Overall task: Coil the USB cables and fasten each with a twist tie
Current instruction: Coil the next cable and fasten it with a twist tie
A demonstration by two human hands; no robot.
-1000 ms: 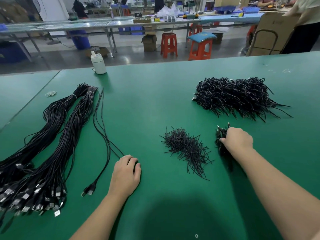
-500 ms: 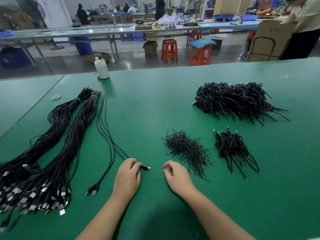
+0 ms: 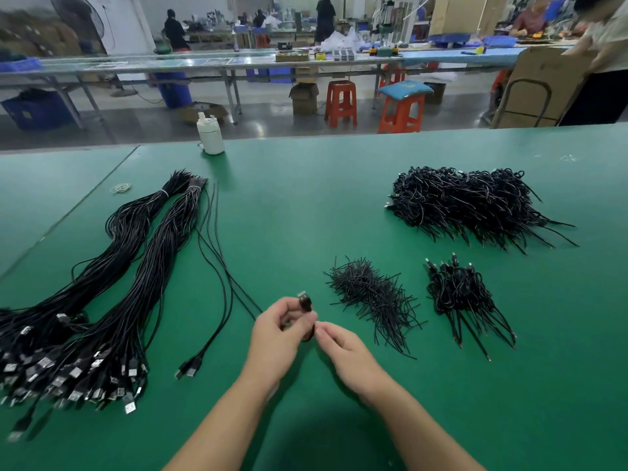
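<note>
Green felt table [image 3: 306,205] fills the frame, and both hands are up just below centre. Left hand [image 3: 277,338] has its fingers curled round a black USB cable [image 3: 217,266], the metal-tipped plug [image 3: 304,300] poking up above the thumb. Right hand [image 3: 343,351] sits just beside it, fingertips drawn narrow into a pinch at the cable right below the plug; whether a loop is formed there, I cannot tell, the fingers hide it. That cable runs away up and left across the felt toward the upper left of the frame.

Left side of the frame: two long bundles of straight cables [image 3: 112,294], banded near the top, silver plugs fanned out at the lower left. A couple of loose plugs [image 3: 187,368] lie just right of them. Centre right: a small heap of black twist ties [image 3: 370,294]. Right of that, a small cluster of coiled cables [image 3: 458,294]. Upper right, a big pile of coiled cables [image 3: 475,205]. White bottle [image 3: 210,134] stands at the far edge, upper left of centre, with a small pale rubber band [image 3: 120,188] further left.
</note>
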